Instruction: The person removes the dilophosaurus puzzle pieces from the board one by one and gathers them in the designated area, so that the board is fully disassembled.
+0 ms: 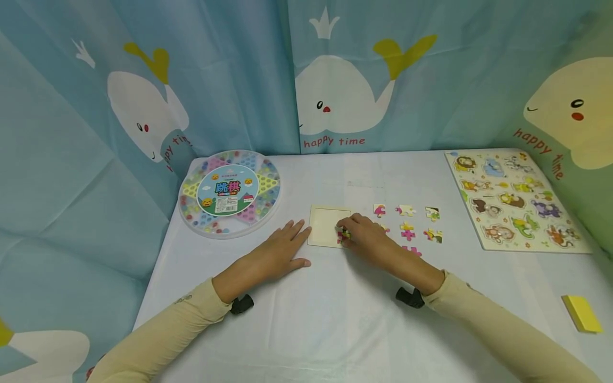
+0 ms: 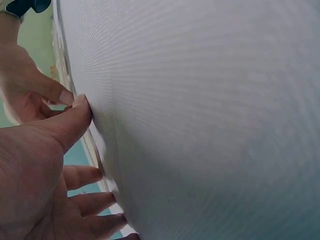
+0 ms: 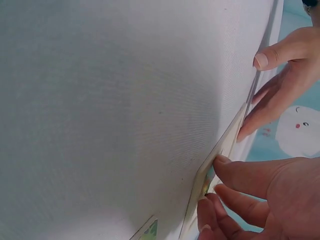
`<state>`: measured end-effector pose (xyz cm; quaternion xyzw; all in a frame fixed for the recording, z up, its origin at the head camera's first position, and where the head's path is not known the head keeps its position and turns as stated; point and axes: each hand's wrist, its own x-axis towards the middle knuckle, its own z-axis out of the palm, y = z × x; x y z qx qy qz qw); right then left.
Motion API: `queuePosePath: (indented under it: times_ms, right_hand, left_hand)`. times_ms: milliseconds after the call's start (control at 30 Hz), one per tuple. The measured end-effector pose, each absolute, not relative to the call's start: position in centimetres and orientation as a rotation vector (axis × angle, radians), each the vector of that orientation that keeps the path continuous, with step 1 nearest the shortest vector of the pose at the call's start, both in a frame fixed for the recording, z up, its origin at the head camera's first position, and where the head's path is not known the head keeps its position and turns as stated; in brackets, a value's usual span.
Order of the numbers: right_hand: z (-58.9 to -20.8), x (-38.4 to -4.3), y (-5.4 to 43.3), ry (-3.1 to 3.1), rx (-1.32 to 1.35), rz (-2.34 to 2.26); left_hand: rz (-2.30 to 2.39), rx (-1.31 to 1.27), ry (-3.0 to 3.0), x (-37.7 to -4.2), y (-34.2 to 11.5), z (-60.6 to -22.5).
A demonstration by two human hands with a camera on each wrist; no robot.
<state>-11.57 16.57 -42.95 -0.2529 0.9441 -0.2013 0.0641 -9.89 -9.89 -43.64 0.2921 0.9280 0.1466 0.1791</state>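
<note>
A small square wooden puzzle tray (image 1: 323, 226) lies on the white table, its pale bottom bare on the left. My left hand (image 1: 275, 252) rests on the table with straight, spread fingers, the fingertips right at the tray's left edge. Over the right side of the tray, my right hand (image 1: 369, 239) pinches a colourful jigsaw piece (image 1: 344, 234) between thumb and fingers, partly hidden by them. In the right wrist view, the right thumb (image 3: 237, 172) overlaps the tray's rim (image 3: 200, 175). Several loose jigsaw pieces (image 1: 406, 210) with pink, yellow and green prints lie right of the tray.
A round Chinese checkers box (image 1: 263, 186) stands at the back left. At the back right lies an animal peg puzzle board (image 1: 493, 199). A yellow block (image 1: 581, 314) sits near the right edge. Blue whale-print curtains (image 1: 239, 106) hang behind and beside the table.
</note>
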Motion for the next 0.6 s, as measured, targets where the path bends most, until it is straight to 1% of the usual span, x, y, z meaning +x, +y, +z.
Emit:
queuePosePath:
  times_ms: [600]
  right_hand:
    - [-42.99,-11.71,17.07,2.899,-0.764,-0.635]
  left_hand:
    - [0.425,0.839,2.631,-9.81,-9.91,-43.64]
